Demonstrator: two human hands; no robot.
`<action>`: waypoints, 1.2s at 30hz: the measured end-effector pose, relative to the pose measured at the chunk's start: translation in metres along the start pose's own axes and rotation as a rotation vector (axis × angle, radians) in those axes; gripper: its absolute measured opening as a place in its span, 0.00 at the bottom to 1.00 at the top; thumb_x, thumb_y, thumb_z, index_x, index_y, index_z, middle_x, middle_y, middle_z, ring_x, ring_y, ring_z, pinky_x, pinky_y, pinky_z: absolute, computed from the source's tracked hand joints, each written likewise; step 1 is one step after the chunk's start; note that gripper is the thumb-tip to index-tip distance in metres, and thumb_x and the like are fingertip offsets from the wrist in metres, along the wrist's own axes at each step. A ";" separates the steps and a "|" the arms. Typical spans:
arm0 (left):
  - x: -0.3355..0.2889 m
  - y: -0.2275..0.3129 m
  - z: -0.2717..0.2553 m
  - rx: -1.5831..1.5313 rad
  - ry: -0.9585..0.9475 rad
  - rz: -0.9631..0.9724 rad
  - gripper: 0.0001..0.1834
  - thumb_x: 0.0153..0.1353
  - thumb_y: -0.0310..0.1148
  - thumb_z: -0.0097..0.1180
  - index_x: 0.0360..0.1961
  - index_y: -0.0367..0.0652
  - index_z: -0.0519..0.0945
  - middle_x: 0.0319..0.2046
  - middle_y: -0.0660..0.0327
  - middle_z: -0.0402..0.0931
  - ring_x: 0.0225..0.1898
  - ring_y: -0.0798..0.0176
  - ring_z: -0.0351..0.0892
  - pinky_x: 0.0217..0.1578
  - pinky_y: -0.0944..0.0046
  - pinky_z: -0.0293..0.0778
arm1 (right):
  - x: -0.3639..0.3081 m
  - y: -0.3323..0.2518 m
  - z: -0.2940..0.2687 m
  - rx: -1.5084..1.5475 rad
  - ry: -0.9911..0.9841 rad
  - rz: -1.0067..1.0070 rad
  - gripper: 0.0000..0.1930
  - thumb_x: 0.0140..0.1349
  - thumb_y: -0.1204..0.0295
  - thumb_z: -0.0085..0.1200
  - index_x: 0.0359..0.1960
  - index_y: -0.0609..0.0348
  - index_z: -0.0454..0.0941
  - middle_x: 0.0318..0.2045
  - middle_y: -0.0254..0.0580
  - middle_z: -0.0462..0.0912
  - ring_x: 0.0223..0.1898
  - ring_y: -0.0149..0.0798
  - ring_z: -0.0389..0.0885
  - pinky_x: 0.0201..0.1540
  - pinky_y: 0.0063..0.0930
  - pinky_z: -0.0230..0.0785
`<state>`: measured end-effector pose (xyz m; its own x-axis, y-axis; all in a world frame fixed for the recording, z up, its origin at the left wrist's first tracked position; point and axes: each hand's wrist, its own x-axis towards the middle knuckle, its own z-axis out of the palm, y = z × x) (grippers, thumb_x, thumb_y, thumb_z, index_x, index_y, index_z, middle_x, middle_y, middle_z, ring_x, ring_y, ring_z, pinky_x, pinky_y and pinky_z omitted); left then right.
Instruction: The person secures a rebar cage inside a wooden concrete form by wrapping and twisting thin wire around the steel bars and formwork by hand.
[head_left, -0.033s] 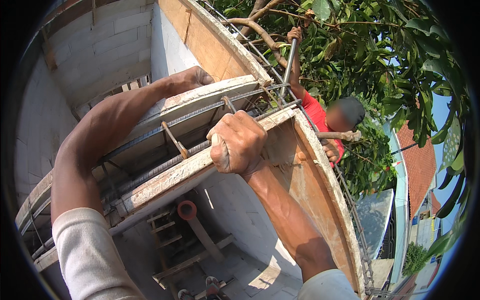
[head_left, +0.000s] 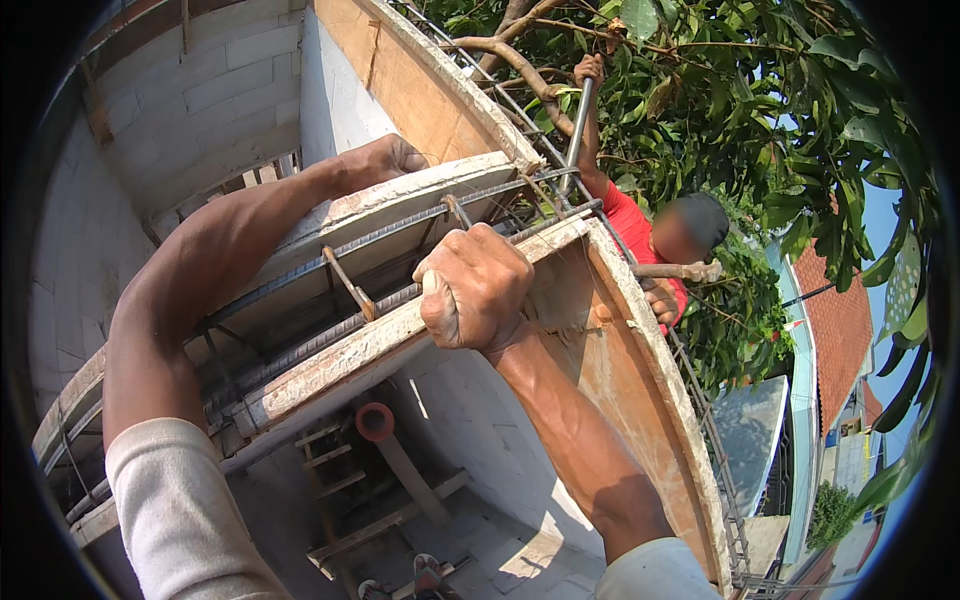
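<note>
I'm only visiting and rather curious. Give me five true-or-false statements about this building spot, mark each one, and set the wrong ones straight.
1. The right hand is clenched at the near board. True.
2. The left hand grips the round pipe. False: it is beside the far board; the pipe stands down below.
3. Steel bars run between those two boards. True.
4. A co-worker in red has a raised hand on a metal rod. True.
5. The co-worker's cap is bright yellow. False: it is dark.

Building site: exposed rebar (head_left: 322, 334), wooden formwork (head_left: 632, 370), bare block walls (head_left: 240, 90).
</note>
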<state>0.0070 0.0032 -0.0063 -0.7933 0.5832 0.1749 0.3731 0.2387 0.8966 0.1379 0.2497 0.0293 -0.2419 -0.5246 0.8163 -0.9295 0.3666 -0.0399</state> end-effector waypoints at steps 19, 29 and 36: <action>0.004 0.013 -0.011 -0.123 -0.134 -0.267 0.17 0.58 0.28 0.70 0.48 0.33 0.92 0.37 0.62 0.92 0.33 0.72 0.84 0.35 0.65 0.82 | 0.009 -0.006 -0.011 0.022 -0.068 0.070 0.18 0.67 0.55 0.56 0.23 0.53 0.83 0.22 0.39 0.78 0.26 0.46 0.77 0.32 0.40 0.71; 0.000 0.007 -0.021 -0.258 -0.187 -0.310 0.18 0.61 0.23 0.67 0.52 0.34 0.90 0.40 0.61 0.92 0.34 0.70 0.87 0.36 0.64 0.86 | 0.055 0.025 -0.029 -0.183 -0.109 0.274 0.13 0.66 0.69 0.69 0.50 0.60 0.90 0.45 0.49 0.91 0.46 0.54 0.91 0.54 0.41 0.81; 0.004 0.016 -0.016 -0.366 -0.183 -0.397 0.16 0.59 0.21 0.71 0.50 0.36 0.91 0.38 0.61 0.92 0.33 0.71 0.88 0.33 0.65 0.87 | 0.037 0.056 -0.012 0.074 -0.098 0.415 0.07 0.64 0.74 0.68 0.40 0.63 0.91 0.40 0.54 0.90 0.43 0.57 0.89 0.51 0.48 0.81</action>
<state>0.0017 -0.0027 0.0150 -0.7302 0.6366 -0.2482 -0.1536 0.2010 0.9675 0.0803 0.2597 0.0639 -0.6215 -0.4159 0.6639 -0.7643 0.5079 -0.3974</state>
